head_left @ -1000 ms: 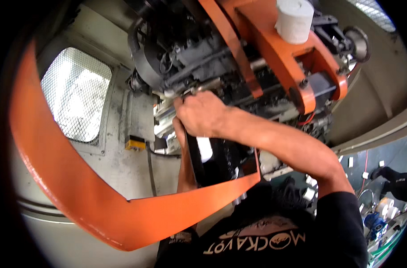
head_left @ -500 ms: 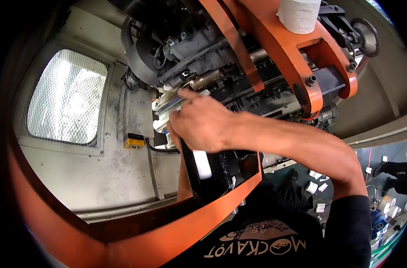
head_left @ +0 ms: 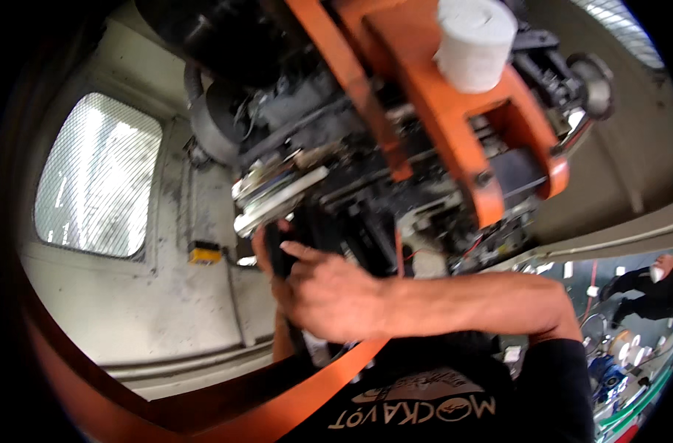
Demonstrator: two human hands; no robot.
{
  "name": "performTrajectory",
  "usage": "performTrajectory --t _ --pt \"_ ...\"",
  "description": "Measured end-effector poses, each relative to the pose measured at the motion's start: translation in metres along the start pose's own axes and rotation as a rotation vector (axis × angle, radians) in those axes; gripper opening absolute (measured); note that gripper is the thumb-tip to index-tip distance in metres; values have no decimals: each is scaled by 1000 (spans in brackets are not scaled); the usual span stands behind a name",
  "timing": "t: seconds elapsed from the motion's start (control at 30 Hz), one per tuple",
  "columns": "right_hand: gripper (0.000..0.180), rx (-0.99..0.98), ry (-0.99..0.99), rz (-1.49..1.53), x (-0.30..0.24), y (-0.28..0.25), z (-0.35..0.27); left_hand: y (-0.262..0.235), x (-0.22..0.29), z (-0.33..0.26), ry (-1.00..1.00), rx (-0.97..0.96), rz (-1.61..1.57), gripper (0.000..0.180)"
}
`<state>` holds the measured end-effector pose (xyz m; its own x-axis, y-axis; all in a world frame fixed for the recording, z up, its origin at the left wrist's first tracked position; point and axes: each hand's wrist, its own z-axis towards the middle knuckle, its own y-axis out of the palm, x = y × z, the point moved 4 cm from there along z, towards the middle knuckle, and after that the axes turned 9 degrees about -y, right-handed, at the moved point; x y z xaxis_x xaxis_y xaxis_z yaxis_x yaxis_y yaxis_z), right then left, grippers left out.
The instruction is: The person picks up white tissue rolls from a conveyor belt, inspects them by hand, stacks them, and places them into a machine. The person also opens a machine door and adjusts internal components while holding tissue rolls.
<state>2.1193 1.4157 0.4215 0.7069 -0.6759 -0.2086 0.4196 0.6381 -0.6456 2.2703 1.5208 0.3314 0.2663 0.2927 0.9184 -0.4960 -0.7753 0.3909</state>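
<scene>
My right hand (head_left: 329,295) lies low in front of the machine, fingers curled at a narrow black part (head_left: 279,255), the index finger stretched along it. Behind that part shows my left hand (head_left: 262,251), mostly hidden, its visible fingers bent round the far edge. Blur hides the exact contact of both hands. Just beyond them lie long white and pale strips or bars (head_left: 281,199) that slant across the machine. To the right of my hands are dark machine parts (head_left: 366,229).
An orange frame (head_left: 425,81) overhangs the machine with a white paper roll (head_left: 477,44) on it. Another orange bar (head_left: 277,413) crosses near my body. A yellow-and-black box (head_left: 203,252) is on the left wall, below a mesh window. Another person's hand (head_left: 669,264) shows at far right.
My right hand has drawn back from the pale strips, down toward my body, to the black part. That part now appears more edge-on. The whole view has shifted.
</scene>
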Motion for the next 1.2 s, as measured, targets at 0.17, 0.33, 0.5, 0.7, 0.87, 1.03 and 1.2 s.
performTrajectory --t 0.17,0.33,0.5,0.7,0.87,1.03,1.2 --pt "65 316 180 -677 18 -177 -12 -26 12 13 32 -40 142 48" --pt "90 113 614 -702 182 -265 -83 18 57 65 180 -104 306 43" --pt "72 326 521 120 147 -247 -23 101 102 63 278 -499 621 54" --pt "86 -80 289 458 117 -149 67 124 101 57 -75 -811 47 93" --pt "92 308 366 676 100 -87 43 101 92 38 33 -363 -15 64" --pt "75 320 439 557 101 -61 24 96 99 20 49 -248 -55 52" --pt "76 293 345 -94 77 -50 32 110 97 26 182 46 -66 41"
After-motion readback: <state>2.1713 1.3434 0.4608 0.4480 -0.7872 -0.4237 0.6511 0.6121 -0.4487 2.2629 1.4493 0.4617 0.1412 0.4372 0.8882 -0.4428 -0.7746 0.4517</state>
